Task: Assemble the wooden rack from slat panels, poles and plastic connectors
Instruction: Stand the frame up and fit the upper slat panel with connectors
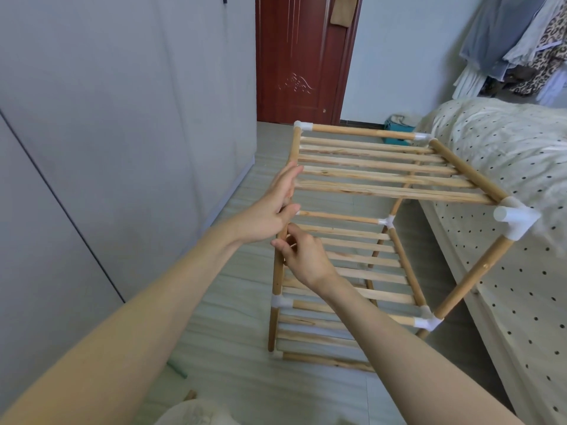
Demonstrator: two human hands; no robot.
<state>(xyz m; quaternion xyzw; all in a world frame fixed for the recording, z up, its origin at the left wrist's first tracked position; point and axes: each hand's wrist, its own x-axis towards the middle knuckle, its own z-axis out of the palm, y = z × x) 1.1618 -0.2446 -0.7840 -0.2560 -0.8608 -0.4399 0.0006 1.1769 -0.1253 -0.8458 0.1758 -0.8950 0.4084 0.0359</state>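
The wooden rack stands on the floor with three slat tiers: a top slat panel (383,173), a middle panel (352,250) and a bottom panel (316,335). White plastic connectors (515,220) join its poles at the corners. My left hand (273,207) holds the near left corner of the top panel, fingers along its side rail and thumb underneath; the joint there is hidden. Just below it, my right hand (303,256) grips the near left upright pole (277,277), which runs down into a connector (280,300).
A bed (506,142) with a dotted cover runs close along the rack's right side. Grey wardrobe doors (122,118) line the left. A red-brown door (300,56) is behind the rack, and clothes (521,41) hang at the upper right. A loose stick (190,395) lies near my knees.
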